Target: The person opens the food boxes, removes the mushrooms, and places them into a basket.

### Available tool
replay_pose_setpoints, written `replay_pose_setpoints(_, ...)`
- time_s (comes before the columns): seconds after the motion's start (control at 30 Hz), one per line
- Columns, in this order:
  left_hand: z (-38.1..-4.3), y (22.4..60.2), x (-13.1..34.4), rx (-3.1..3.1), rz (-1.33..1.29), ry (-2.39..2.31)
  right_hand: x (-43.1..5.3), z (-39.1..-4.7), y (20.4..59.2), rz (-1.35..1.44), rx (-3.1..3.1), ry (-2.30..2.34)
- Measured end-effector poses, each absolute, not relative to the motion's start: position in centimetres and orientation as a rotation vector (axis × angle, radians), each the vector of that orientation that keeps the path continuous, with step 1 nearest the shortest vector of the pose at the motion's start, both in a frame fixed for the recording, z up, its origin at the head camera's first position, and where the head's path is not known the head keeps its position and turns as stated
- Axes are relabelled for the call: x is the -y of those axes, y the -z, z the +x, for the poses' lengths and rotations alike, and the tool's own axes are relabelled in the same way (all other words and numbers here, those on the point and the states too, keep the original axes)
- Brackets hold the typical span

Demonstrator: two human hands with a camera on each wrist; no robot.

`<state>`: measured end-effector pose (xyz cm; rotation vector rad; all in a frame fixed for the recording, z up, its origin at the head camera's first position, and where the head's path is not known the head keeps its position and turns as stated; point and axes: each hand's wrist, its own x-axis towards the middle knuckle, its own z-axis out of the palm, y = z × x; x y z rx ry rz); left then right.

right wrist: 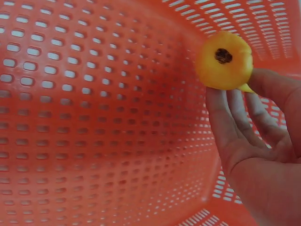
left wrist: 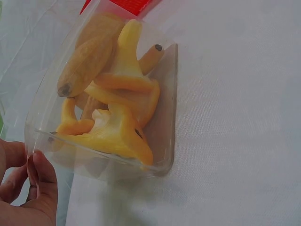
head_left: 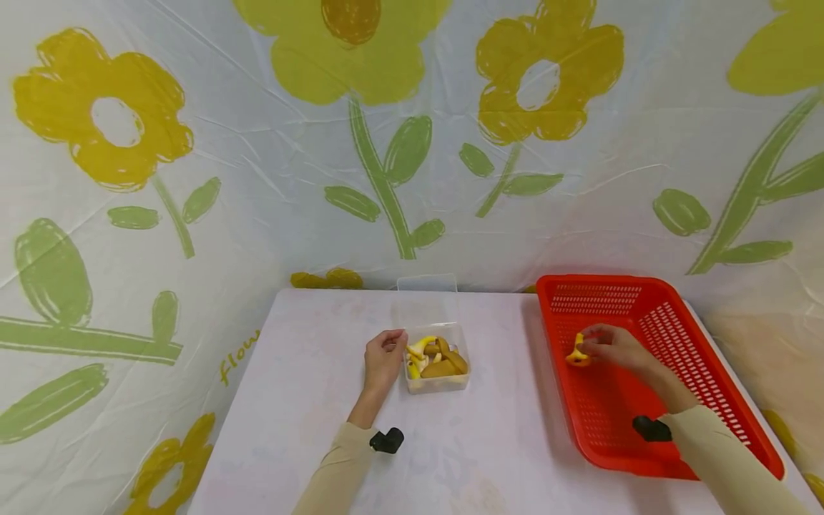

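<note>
My right hand (head_left: 614, 348) pinches a yellow mushroom (head_left: 579, 352) by its stem, over the left part of the red basket (head_left: 595, 422). The right wrist view shows the round yellow cap (right wrist: 224, 61) with a dark spot in its middle, held between thumb and fingertips. At the left side of a clear plastic box (head_left: 438, 387), my left hand (head_left: 383, 363) pinches the wall near a corner. Inside the box lie several yellow trumpet-shaped mushrooms (left wrist: 127, 134) and several brown, elongated pieces with dark tips (left wrist: 87, 63).
Behind the box, its clear lid (head_left: 426, 309) stands tilted up near the flowered cloth backdrop (head_left: 257, 214). The red basket, with slotted walls, takes up the right side of the white-covered table (head_left: 489, 443). A dark wrist camera (head_left: 387, 440) sits on each sleeve.
</note>
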<state>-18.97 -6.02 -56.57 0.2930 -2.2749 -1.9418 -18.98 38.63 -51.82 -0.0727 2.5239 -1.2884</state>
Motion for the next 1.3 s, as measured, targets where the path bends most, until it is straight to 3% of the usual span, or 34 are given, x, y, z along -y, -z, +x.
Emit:
replay_pose_setpoints(0.47, -18.8, 56.4, 5.6, 2.278, 0.263, 1.94, -38.0, -18.8, 53.6, 0.029, -2.439, 1.287)
replay_pose_setpoints(1.3, -18.9, 56.6, 5.9, 2.25, 0.262, 1.931, -35.8, -18.5, 48.9, 0.0, -2.621, 1.388)
